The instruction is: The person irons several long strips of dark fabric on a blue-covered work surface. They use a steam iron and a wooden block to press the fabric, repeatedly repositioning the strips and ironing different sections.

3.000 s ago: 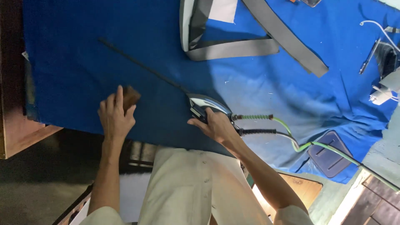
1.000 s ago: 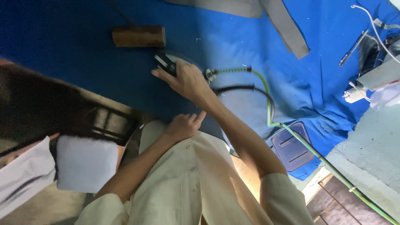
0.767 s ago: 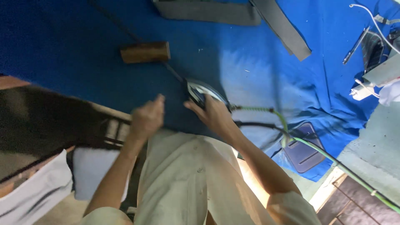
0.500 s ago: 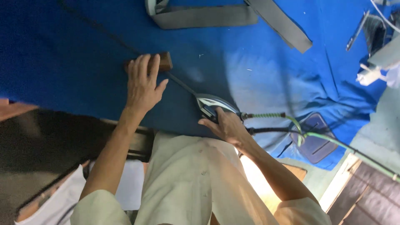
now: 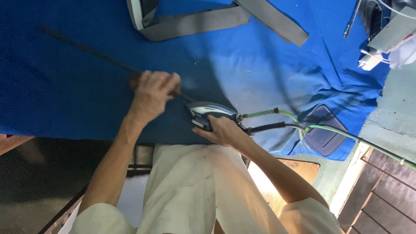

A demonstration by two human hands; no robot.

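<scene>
Presently: one steam iron (image 5: 209, 112) on the blue-covered worktop (image 5: 65, 95), right hand (image 5: 221, 130) fingers closed on its handle; one wooden block (image 5: 135, 81) under the left hand (image 5: 152, 93), fingers curled over it; two hoses, green (image 5: 264, 113) and black (image 5: 268, 127); two grey strips (image 5: 195, 24).

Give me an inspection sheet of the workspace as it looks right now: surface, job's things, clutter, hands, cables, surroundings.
Surface: blue cloth covers the table, wrinkled toward its right end.
Job's things: steam iron sits flat on the cloth; a thin dark strip runs diagonally from upper left toward it; a wooden block is mostly hidden under the left hand.
Clutter: grey fabric strips at the top; dark blue pad at the right edge; small tools and white items at the upper right, unclear.
Hands: left hand presses the block; right hand grips the iron's handle.
Cables: green hose and black cord leave the iron rightward.
Surroundings: dark floor below the table.
</scene>
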